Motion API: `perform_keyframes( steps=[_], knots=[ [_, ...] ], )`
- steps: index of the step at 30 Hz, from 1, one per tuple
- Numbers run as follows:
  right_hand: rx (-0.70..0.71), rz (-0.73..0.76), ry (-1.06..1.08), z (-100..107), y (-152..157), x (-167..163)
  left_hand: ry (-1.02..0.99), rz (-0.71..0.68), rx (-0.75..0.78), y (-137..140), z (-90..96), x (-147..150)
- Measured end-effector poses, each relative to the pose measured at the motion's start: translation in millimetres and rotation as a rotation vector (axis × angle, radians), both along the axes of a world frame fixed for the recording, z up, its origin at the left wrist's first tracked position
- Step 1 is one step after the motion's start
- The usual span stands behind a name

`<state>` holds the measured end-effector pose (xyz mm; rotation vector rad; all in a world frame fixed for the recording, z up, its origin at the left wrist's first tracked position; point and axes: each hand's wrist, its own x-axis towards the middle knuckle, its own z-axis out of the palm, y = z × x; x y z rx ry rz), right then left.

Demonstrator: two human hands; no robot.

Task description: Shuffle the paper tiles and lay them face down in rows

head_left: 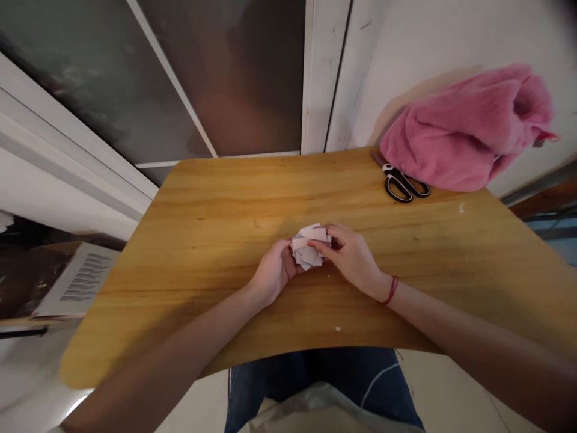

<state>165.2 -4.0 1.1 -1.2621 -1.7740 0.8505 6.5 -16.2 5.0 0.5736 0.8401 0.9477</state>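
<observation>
A loose pile of small white paper pieces (309, 254) is held between my two hands above the wooden table. My left hand (274, 270) cups the pile from the left and below, its thumb at the edge of the papers. From the right, my right hand (354, 255) pinches the papers, thumb lying on top and the other fingers behind. The pieces overlap at uneven angles. Most of my left fingers are hidden under the pile.
Black-handled scissors (401, 183) lie at the table's back right, their blades partly under a pink plush cloth item (469, 132). The wooden table (202, 210) meets a paneled door (252, 78) at the back. A printed cardboard box (79, 279) stands at the left.
</observation>
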Motion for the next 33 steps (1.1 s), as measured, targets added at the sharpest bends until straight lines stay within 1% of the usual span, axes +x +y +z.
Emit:
perform_keyframes(
  steps=[2,6,10,13,17,20,22,24,25,27,29,31,33],
  knots=[
    [0.052,0.044,-0.054,1.9,1.0,-0.1,-0.015,-0.003,-0.014,-0.5,0.8,0.1],
    [0.080,0.122,-0.077,4.9,2.0,1.2,0.063,-0.027,0.021,-1.7,-1.5,-1.5],
    [0.165,0.244,-0.115,3.7,-0.9,3.3,0.110,-0.067,0.039,-1.9,-4.5,-3.0],
    [0.189,0.319,-0.192,3.0,-4.5,4.1,0.133,-0.108,0.063,-2.2,-5.7,-3.1],
    [0.196,0.300,-0.465,3.6,-8.6,1.1,0.201,-0.143,0.097,-3.1,-6.8,-1.4],
    [0.281,0.274,-0.621,6.7,-9.9,1.0,0.221,-0.149,0.130,-4.3,-6.4,-0.7],
    [0.353,0.264,-0.627,10.4,-9.5,5.0,0.243,-0.122,0.185,-5.0,-6.0,-1.2],
    [0.401,0.221,-0.541,14.1,-8.0,10.9,0.269,-0.080,0.240,-5.2,-5.9,-2.6],
    [0.397,0.181,-0.466,15.1,-7.2,13.4,0.278,-0.058,0.258,-4.8,-6.0,-3.4],
    [0.316,0.091,-0.278,14.8,-5.9,15.7,0.279,0.004,0.277,-3.3,-6.3,-5.2],
    [0.134,0.056,-0.065,11.0,-5.8,12.9,0.269,0.102,0.318,-1.1,-6.0,-6.6],
    [-0.078,0.131,0.147,5.1,-6.9,6.3,0.243,0.190,0.364,0.9,-4.7,-7.1],
    [-0.244,0.254,0.327,-0.6,-8.6,-1.3,0.199,0.204,0.368,1.4,-2.6,-6.7]
  ],
)
